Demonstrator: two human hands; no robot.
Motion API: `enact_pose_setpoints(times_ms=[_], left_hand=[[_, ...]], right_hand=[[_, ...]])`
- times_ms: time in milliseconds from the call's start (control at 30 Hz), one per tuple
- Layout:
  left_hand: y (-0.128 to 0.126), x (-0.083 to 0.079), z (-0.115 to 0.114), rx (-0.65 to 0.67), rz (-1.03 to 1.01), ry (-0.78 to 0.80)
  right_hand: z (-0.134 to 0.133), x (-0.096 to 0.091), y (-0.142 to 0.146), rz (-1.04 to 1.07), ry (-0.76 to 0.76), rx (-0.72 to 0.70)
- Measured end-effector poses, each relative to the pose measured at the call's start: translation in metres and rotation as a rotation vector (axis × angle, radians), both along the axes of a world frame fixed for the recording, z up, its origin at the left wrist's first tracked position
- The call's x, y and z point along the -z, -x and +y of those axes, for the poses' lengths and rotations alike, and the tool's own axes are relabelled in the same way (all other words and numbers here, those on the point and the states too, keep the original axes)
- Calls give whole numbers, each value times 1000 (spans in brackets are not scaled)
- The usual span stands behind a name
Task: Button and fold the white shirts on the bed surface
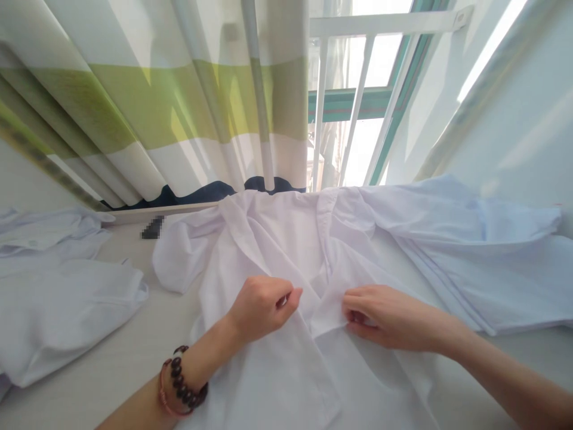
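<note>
A white shirt (277, 251) lies spread on a pale table (107, 370), collar toward the window. My left hand (262, 307), with a dark bead bracelet at the wrist, is closed in a pinch on the left front edge of the shirt. My right hand (389, 316) is closed on the right front edge, fingers pressed together over the fabric. The two hands sit a short gap apart at the shirt's front opening.
Another white garment (58, 310) lies crumpled at the left. A pale blue garment (492, 251) lies at the right. A green and cream striped curtain (170, 101) hangs behind. A window with white bars (353, 107) is beyond the table.
</note>
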State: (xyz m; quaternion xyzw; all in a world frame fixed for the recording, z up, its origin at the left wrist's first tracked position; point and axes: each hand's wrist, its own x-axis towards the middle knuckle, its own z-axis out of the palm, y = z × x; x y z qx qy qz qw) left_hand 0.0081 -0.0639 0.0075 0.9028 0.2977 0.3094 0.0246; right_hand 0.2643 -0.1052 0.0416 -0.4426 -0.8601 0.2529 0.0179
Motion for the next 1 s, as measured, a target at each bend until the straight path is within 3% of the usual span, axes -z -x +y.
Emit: enact_pose_setpoints(times_ms=[100,267,367,500,633,700,833,900,1000], left_hand=[[2,12,3,120,77,106],[4,19,2,123,63,195],[4,19,2,134,68,232],[4,16,1,155,146,324],[3,14,0,129,157,330],[3,14,0,118,159,335],[2,13,0,111,175,358],[2,13,-1,114,171,365],[2,14,-1,118,159,363]], right_hand=[[1,-12,-18,77,26,29],[3,-26,-42,313,267,-58],[2,-29,-45,205,451,-60],[5,-34,-54,13,408,98],[10,-34,-62,83,488,42],[10,-30,-57,233,410,16],[4,-20,-29,508,47,-82],[-1,-16,-16,471,2,-168],[-4,-17,-12,307,65,-188]])
